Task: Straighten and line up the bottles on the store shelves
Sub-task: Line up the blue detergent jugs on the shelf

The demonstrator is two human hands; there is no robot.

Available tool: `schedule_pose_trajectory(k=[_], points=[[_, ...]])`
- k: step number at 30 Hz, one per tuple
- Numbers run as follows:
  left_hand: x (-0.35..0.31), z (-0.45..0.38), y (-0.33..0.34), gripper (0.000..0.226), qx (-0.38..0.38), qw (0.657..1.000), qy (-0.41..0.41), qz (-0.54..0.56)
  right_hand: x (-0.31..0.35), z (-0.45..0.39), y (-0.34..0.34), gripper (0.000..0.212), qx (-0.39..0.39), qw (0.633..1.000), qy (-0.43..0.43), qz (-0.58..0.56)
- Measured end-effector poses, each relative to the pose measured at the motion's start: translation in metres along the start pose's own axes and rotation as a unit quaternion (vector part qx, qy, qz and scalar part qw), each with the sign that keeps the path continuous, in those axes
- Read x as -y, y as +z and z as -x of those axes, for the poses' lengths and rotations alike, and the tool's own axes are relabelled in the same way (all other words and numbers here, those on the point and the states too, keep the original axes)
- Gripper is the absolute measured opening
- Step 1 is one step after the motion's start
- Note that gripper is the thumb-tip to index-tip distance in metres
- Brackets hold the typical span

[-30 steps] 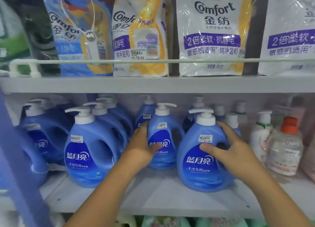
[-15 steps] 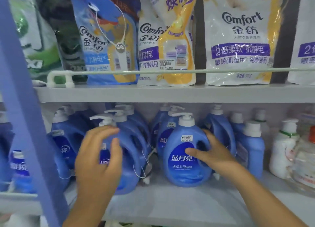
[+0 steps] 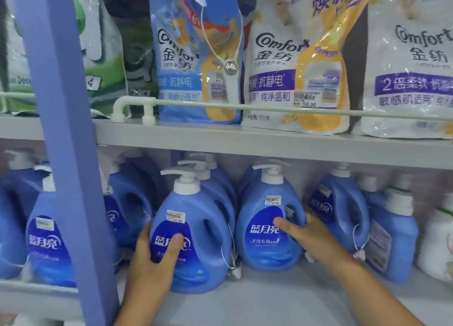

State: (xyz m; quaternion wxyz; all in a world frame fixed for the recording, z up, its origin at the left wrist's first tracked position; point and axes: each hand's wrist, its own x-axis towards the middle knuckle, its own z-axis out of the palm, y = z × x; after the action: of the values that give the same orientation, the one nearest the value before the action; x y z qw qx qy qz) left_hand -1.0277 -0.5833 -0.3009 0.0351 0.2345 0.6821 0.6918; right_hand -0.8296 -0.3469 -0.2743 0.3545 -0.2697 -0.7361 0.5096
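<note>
Several blue pump bottles of detergent stand on the lower grey shelf (image 3: 282, 298). My left hand (image 3: 152, 259) grips the front left bottle (image 3: 196, 235) low on its left side, thumb across the label. My right hand (image 3: 311, 237) holds the neighbouring front bottle (image 3: 264, 225) at its right side, thumb on the label and fingers behind the handle. Both bottles stand upright with labels facing me, a narrow gap between them. More blue bottles (image 3: 340, 210) stand behind and to the right.
A blue-purple upright post (image 3: 71, 178) crosses the left foreground, hiding part of the bottles (image 3: 46, 240) there. Above, a shelf with a white rail (image 3: 245, 108) holds softener refill pouches (image 3: 196, 56). White bottles (image 3: 436, 237) stand at the far right.
My left hand has come down from in front of the left bottle and taken hold of its side. The view has shifted left and closer; my right hand stays on the same bottle.
</note>
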Motion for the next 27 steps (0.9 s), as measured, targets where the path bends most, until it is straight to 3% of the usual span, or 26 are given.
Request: schedule_pose_trajectory(k=[3, 8, 14, 21, 27], points=[[0.001, -0.001, -0.001, 0.054, 0.007, 1.000, -0.012, 0.019, 0.004, 0.000, 0.003, 0.051, 0.010, 1.000, 0.005, -0.016], [0.002, -0.005, -0.002, 0.057, 0.011, 0.999, -0.022, 0.035, 0.017, 0.004, 0.001, 0.025, 0.033, 0.998, 0.055, -0.013], [0.006, -0.010, -0.002, 0.056, 0.020, 0.999, -0.019, 0.032, 0.017, 0.004, -0.001, 0.021, 0.024, 0.998, 0.051, 0.005], [0.003, -0.008, -0.002, 0.051, 0.025, 0.999, -0.011, 0.033, 0.020, 0.002, -0.005, 0.021, 0.053, 0.995, 0.081, -0.007], [0.002, -0.004, -0.002, 0.045, 0.018, 0.999, -0.012, 0.036, 0.009, 0.006, 0.003, 0.045, 0.045, 0.994, 0.074, -0.071]])
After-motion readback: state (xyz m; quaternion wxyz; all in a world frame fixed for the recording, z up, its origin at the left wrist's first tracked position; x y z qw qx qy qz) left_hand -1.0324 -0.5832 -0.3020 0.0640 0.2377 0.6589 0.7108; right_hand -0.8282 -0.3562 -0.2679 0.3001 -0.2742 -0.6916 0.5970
